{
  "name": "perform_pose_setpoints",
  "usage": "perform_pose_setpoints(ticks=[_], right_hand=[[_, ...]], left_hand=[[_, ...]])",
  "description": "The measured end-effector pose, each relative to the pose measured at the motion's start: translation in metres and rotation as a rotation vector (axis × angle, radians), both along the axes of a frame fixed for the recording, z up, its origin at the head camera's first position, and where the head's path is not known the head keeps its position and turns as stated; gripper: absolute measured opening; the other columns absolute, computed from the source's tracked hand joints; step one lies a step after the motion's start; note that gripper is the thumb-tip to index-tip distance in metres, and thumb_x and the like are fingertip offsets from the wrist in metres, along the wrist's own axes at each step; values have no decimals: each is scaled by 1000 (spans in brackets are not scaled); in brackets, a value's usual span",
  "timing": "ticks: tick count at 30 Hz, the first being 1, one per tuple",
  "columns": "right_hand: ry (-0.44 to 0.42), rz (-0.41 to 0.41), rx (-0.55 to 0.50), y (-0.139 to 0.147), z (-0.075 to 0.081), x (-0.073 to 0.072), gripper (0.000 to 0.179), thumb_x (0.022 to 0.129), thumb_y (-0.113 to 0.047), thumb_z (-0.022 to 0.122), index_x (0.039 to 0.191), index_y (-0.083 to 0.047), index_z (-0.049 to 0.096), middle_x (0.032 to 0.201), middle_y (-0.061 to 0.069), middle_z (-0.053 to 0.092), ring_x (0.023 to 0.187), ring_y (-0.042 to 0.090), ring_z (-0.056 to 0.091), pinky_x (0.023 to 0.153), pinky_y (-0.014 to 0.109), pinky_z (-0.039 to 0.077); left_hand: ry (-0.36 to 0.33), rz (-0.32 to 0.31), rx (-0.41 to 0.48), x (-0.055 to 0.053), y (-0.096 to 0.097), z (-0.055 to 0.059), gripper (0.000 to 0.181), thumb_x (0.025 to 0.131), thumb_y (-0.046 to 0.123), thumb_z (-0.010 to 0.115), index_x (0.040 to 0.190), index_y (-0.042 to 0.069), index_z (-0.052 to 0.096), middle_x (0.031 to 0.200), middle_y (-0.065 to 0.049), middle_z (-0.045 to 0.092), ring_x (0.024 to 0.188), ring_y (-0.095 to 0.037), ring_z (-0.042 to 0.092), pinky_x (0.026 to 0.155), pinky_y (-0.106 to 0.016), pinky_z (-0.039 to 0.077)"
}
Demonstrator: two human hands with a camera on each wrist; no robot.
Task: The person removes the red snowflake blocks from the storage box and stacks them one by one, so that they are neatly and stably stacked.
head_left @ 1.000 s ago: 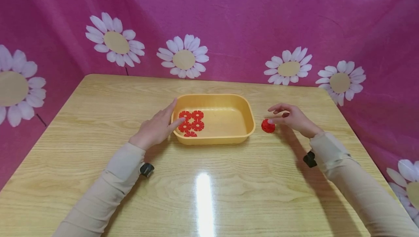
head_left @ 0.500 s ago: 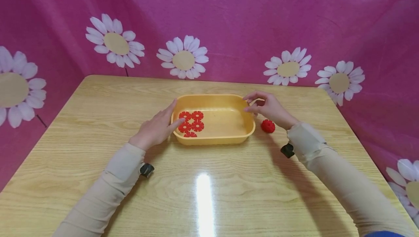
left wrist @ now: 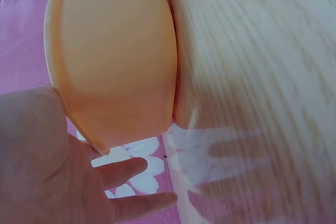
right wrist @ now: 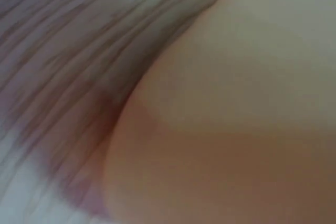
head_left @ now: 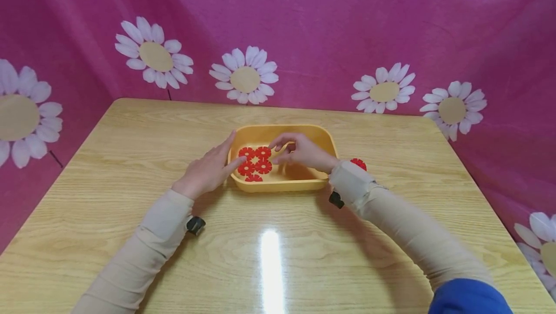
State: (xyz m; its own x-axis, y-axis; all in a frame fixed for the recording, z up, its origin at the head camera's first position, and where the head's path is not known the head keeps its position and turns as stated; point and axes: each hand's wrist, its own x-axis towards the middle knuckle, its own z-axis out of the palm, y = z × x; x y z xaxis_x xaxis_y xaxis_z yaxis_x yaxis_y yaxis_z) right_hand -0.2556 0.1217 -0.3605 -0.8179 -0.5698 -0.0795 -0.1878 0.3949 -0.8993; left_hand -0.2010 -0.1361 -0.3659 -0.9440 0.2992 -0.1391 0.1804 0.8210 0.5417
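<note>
A yellow plastic basin (head_left: 284, 186) stands on the table, several flat red notched discs (head_left: 263, 166) lying in its left part. My left hand (head_left: 208, 167) rests against the basin's left rim, thumb over the edge above the discs. In the left wrist view, that hand's fingers (left wrist: 123, 174) reach straight past the basin's outer wall. My right hand (head_left: 299, 151) hovers inside the basin just right of the discs, fingers loosely bent, thumb and forefinger apart, holding nothing. A red clump of similar discs (head_left: 358, 163) sits on the table right of the basin, partly hidden by my right cuff.
The wooden table (head_left: 208, 256) reaches back to a magenta cloth (head_left: 312, 29) printed with white flowers. Dark wrist cameras hang under both cuffs. The right wrist view shows only the basin's blurred wall (right wrist: 226, 129) and the wood grain.
My right hand has moved left from the red clump, across the basin's right rim, to a spot beside the discs. My left hand has stayed at the left rim.
</note>
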Motion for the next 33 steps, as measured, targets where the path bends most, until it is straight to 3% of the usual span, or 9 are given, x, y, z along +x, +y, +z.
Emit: perform_pose_setpoints(ticks=[5,11,21,28,33], right_hand=[[-3,37,60,-13,-7,-1,32,83,0,77,113,2,67,105,20,62,74,19,58,65,29,51],[72,82,185,-17,-13,-4,30,81,-4,80,110,-3,71,94,11,63,79,18,53,70,27,46],[49,127,260,-22,-14,-4,38,85,-4,75,122,-5,67,91,7,60,79,16,49,71,25,43],[64,118,261,-24,-20,-4,31,84,-1,75,114,-6,68,90,6,59,80,17,51,72,26,45],[47,114,190,-26,-23,-2,31,81,7,76,106,-4,61,96,8,61,81,19,59,74,27,53]], left_hand=[[5,-10,-2,0,1,0,83,100,54,44,159,21,-5,163,-10,13,146,-36,21,104,-70,27],[9,-13,-12,-1,1,1,83,100,55,42,159,20,-5,163,-9,13,146,-36,22,104,-70,28],[6,-14,-23,-1,-1,1,84,100,58,40,158,18,-5,163,-11,13,145,-35,22,105,-67,29],[8,-16,-15,0,-1,1,84,99,60,37,158,19,-6,163,-11,14,145,-35,23,105,-67,29],[12,-24,-8,0,-1,-1,83,100,59,38,158,18,-6,162,-12,15,145,-36,23,106,-66,30]])
